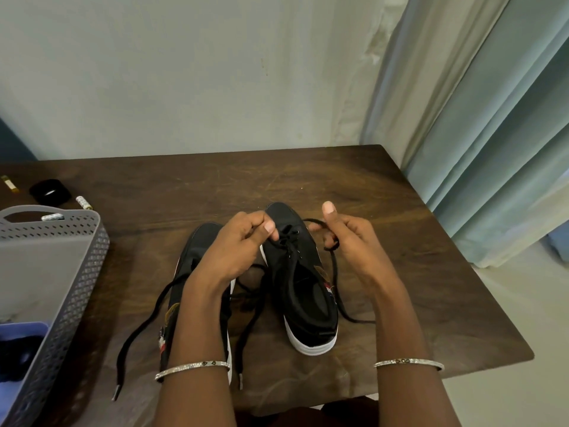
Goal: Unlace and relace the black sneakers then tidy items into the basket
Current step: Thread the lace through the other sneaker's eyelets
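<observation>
On scratched wood point(215, 186), flat black lace point(139, 328).

The table point(400, 272) is dark wood, its top smooth with a dull sheen and fine pale scratches. The left sneaker point(200, 241) and the right sneaker point(295, 272) have matt black cloth uppers and smooth white soles that look like rubber. The loose lace point(144, 318) and the threaded lace point(334, 272) are matt black woven cloth; the loose lace's tip point(117, 392) is bright, like metal. At the near left, the basket point(92, 257) is matt grey plastic with perforated walls. The left bangle point(192, 368) and the right bangle point(408, 362) are shiny, patterned silvery metal. At the far right, the curtain point(492, 149) is pale soft cloth; the wall point(184, 87) is matt, blotchy paint.
</observation>
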The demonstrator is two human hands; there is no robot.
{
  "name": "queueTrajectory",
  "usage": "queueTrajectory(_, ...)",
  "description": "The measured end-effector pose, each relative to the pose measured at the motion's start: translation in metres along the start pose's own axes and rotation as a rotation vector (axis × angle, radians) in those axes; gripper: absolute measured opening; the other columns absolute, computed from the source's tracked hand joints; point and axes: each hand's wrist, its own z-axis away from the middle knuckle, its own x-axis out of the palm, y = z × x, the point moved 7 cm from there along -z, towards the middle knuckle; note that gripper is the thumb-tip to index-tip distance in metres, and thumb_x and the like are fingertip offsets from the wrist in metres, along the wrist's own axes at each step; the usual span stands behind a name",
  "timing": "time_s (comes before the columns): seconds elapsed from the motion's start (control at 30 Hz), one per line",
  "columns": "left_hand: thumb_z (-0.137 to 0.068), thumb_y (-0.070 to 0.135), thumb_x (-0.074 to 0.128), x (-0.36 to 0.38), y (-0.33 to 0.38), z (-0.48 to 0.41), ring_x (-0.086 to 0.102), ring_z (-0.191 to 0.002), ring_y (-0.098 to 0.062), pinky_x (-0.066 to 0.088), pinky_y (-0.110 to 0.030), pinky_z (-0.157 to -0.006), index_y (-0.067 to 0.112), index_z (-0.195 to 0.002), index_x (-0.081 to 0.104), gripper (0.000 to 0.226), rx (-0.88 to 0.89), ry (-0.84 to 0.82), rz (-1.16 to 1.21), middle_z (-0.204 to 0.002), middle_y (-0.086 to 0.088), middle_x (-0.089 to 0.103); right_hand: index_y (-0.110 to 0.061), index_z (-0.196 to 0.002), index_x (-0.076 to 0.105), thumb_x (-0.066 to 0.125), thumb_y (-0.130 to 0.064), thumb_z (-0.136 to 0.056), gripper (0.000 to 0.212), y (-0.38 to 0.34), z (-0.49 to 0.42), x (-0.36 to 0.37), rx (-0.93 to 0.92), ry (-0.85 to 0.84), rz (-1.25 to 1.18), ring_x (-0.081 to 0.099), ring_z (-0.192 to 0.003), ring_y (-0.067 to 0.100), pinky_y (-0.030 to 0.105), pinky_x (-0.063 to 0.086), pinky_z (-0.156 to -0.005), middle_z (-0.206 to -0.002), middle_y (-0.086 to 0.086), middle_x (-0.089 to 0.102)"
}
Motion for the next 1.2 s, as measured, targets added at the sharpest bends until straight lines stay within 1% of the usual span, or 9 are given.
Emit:
queueTrajectory(0.07,-0.103,0.031,0.05,0.005,0.002,0.0,0.052,-0.092,-0.004,0.04,-0.028,-0.086,0.032,-0.08,0.067,0.029,0.013,-0.053,-0.001,-0.097,0.002,0.056,-0.025,-0.092,0.079,0.041,-0.086,-0.085,0.072,0.004,-0.003,0.004,-0.017,0.018,0.118,0.07,-0.088,0.013,0.055,0.052,-0.098,-0.078,-0.008,0.072)
queueTrajectory(0.17,-0.102,0.034,0.051,0.013,0.003,0.0,0.054,-0.103,-0.016,0.042,-0.033,-0.096,0.032,-0.083,0.068,0.026,0.006,-0.122,-0.032,-0.105,-0.007,0.056,-0.041,-0.106,0.073,0.034,-0.081,-0.089,0.059,0.001,-0.007,0.011,-0.135,0.04,0.365,0.062,-0.109,0.007,0.054,0.038,-0.108,-0.103,-0.018,0.069)
queueTrajectory(0.33,-0.095,0.046,0.051,0.013,0.008,0.001,0.058,-0.099,-0.015,0.046,-0.033,-0.093,0.032,-0.083,0.069,0.026,0.022,-0.136,-0.018,-0.1,-0.001,0.061,-0.028,-0.082,0.071,0.052,-0.06,-0.093,0.039,0.005,-0.008,0.036,-0.159,-0.172,0.312,0.052,-0.059,-0.001,0.04,0.043,-0.074,-0.064,-0.012,0.062)
queueTrajectory(0.43,-0.102,0.032,0.053,0.01,0.009,0.001,0.057,-0.091,-0.017,0.044,-0.032,-0.088,0.021,-0.086,0.07,0.026,0.013,-0.111,-0.055,-0.093,-0.001,0.059,-0.021,-0.076,0.072,0.062,-0.04,-0.098,0.031,0.003,-0.005,0.032,-0.163,-0.207,0.155,0.044,-0.052,-0.001,0.025,0.034,-0.059,-0.056,-0.014,0.054)
queueTrajectory(0.57,-0.102,0.027,0.054,0.003,0.007,0.0,0.053,-0.072,-0.018,0.04,-0.031,-0.072,0.024,-0.077,0.069,0.029,0.0,0.007,-0.126,-0.081,-0.009,0.063,-0.015,-0.076,0.073,0.065,-0.022,-0.099,0.026,0.001,-0.006,0.015,-0.174,-0.156,0.065,0.05,-0.059,0.0,0.028,0.038,-0.067,-0.058,-0.015,0.057)
queueTrajectory(0.7,-0.101,0.025,0.056,-0.017,-0.013,0.0,0.051,-0.065,-0.015,0.038,-0.029,-0.064,0.025,-0.073,0.068,0.031,-0.156,0.245,-0.196,-0.064,0.002,0.055,-0.011,-0.077,0.073,0.063,-0.019,-0.099,0.026,0.004,-0.005,-0.007,-0.166,-0.107,0.022,0.06,-0.078,0.006,0.039,0.047,-0.084,-0.073,-0.001,0.069)
queueTrajectory(0.87,-0.101,0.026,0.057,-0.014,-0.034,0.004,0.058,-0.087,-0.021,0.047,-0.034,-0.079,0.022,-0.086,0.073,0.023,-0.381,0.246,-0.221,-0.084,0.001,0.065,-0.012,-0.079,0.075,0.066,-0.032,-0.096,0.027,0.011,-0.007,-0.028,-0.164,-0.001,0.014,0.054,-0.08,0.019,0.042,0.046,-0.083,-0.082,0.025,0.065)
queueTrajectory(1.03,-0.099,0.024,0.06,-0.012,-0.002,-0.003,0.057,-0.112,-0.012,0.044,-0.031,-0.096,0.037,-0.114,0.07,0.023,-0.028,0.205,-0.093,-0.118,0.0,0.059,-0.022,-0.079,0.076,0.067,-0.026,-0.097,0.02,-0.002,-0.008,-0.004,-0.189,-0.055,0.07,0.065,-0.079,0.017,0.038,0.05,-0.082,-0.08,0.0,0.074)
queueTrajectory(1.2,-0.095,0.031,0.065,0.005,0.023,-0.001,0.053,-0.117,-0.008,0.036,-0.053,-0.11,0.062,-0.093,0.067,0.032,0.145,0.054,-0.079,-0.105,0.033,0.061,-0.011,-0.082,0.075,0.069,-0.018,-0.095,0.017,-0.01,-0.005,0.028,-0.213,-0.157,0.03,0.056,-0.064,-0.002,0.016,0.042,-0.066,-0.065,-0.012,0.064)
